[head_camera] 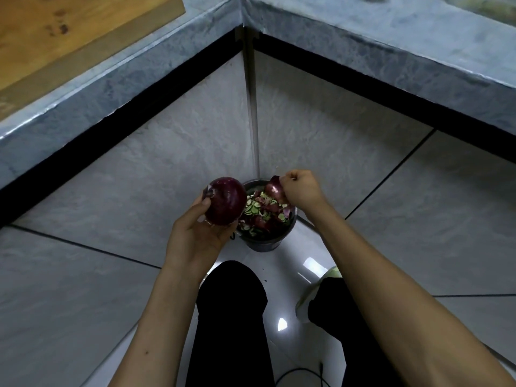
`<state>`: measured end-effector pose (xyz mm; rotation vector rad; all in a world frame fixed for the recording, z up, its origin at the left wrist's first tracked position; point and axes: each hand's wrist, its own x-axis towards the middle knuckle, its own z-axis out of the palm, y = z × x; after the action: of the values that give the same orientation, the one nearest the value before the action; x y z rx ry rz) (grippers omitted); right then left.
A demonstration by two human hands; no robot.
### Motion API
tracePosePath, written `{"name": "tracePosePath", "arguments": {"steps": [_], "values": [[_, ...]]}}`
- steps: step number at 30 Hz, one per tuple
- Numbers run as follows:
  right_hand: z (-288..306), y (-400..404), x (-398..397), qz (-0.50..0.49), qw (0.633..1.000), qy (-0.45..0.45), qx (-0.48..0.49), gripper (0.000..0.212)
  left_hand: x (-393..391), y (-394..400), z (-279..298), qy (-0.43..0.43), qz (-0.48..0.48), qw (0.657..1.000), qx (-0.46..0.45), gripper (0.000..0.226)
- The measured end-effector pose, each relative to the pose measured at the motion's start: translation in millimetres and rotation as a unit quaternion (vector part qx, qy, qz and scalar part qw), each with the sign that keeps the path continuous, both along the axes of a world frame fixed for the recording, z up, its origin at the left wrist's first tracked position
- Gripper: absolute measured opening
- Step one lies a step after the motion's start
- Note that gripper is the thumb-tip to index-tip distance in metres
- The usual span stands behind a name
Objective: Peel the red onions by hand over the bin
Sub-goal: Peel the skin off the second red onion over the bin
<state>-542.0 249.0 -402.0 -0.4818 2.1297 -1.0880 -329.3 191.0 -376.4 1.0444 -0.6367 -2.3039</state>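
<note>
One red onion is in play; we hold it in the left hand, cupped from below with the thumb laid across its near side, just left of the bin and level with its rim. Our right hand is over the bin's far edge, its fingers curled tight and pinching a strip of peel that hangs above the scraps already inside (green-and-white slices mixed with purple skins).

We judge the onion firm and fairly dense for its bulk, so a cupped palm carries it without squeezing. Its surface looks glossy and smooth, which suggests slipperiness once the dry skin is off; we would keep the thumb pressed on it while pulling. The peel itself looks thin, light and brittle, likely to tear rather than come away whole.

Best place to start a strip, in our judgement, is the pale stem end at the upper left, where loose skin lifts and a fingernail can get under the edge. Whether any papery skin remains on the hidden underside, we cannot tell.

The bin sits on the tiled floor in the corner beneath the grey counter.
</note>
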Motion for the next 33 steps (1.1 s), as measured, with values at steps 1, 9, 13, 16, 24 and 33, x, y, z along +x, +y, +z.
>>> {"name": "tracePosePath", "arguments": {"steps": [1,9,13,16,24,33], "values": [[0.5,-3.5,0.8,0.005,1.0,-0.026,-0.004,0.02,0.4,-1.2,0.1,0.001,0.002,1.0,0.003,0.031],[24.0,9.5,28.5,0.143,0.984,0.005,-0.105,0.033,-0.6,-7.0,5.0,-0.04,0.017,0.993,-0.109,0.056],[59.7,19.8,49.9,0.25,0.954,-0.035,-0.159,0.037,-0.8,-0.4,15.1,-0.009,-0.01,0.979,-0.203,0.059],[72.5,27.0,57.3,0.22,0.953,-0.037,-0.205,0.043,1.7,8.3,25.7,-0.029,-0.034,0.959,-0.28,0.058],[94.3,45.1,83.2,0.149,0.965,-0.022,-0.217,0.034,26.1,25.2,53.3,-0.174,-0.095,0.813,-0.548,0.072],[168.7,38.5,118.6,0.262,0.938,-0.032,-0.226,0.032,94.7,22.2,103.8,-0.154,-0.021,0.795,-0.586,0.079]]}}
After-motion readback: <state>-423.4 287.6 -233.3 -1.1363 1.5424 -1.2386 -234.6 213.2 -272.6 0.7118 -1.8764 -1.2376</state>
